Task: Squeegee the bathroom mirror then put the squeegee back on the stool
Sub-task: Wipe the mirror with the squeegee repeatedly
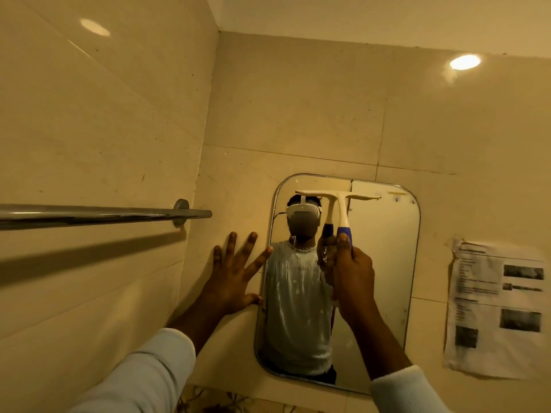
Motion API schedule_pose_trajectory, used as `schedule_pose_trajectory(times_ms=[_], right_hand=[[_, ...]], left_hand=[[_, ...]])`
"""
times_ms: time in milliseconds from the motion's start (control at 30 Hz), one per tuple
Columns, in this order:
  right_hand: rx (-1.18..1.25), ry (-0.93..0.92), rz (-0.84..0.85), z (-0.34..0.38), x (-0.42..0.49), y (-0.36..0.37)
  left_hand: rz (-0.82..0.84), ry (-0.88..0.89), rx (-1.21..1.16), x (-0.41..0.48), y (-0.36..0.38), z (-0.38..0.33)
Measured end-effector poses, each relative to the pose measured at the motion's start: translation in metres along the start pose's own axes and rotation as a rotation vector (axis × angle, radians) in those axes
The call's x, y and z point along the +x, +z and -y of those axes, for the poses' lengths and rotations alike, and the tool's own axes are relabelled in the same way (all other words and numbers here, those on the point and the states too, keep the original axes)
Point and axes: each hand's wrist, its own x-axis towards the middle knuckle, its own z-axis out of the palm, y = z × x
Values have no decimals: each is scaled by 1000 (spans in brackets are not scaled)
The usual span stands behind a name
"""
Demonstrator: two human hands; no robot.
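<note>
A rounded rectangular mirror (384, 263) hangs on the tiled wall ahead, with wet streaks down its left half. My right hand (353, 272) grips the blue handle of a white squeegee (340, 204), whose blade lies flat against the glass near the mirror's top edge. Fingers spread, my left hand (235, 278) presses flat on the wall tile just left of the mirror, with fingertips touching its frame. The stool is out of view.
A chrome towel bar (98, 214) juts from the left wall at hand height. A printed paper sheet (495, 308) is stuck on the wall right of the mirror. The mirror reflects a person wearing a headset.
</note>
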Motion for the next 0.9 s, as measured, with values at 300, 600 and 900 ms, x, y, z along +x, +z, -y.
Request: schedule_pose_trajectory(times_ms=[300, 600, 900], right_hand=[[-138, 30, -26, -60, -40, -8], [-20, -42, 21, 24, 12, 27], [-126, -7, 13, -34, -25, 24]], left_hand=[[-49, 28, 17, -1, 3, 2], [6, -4, -24, 0, -3, -1], [-13, 20, 1, -3, -2, 0]])
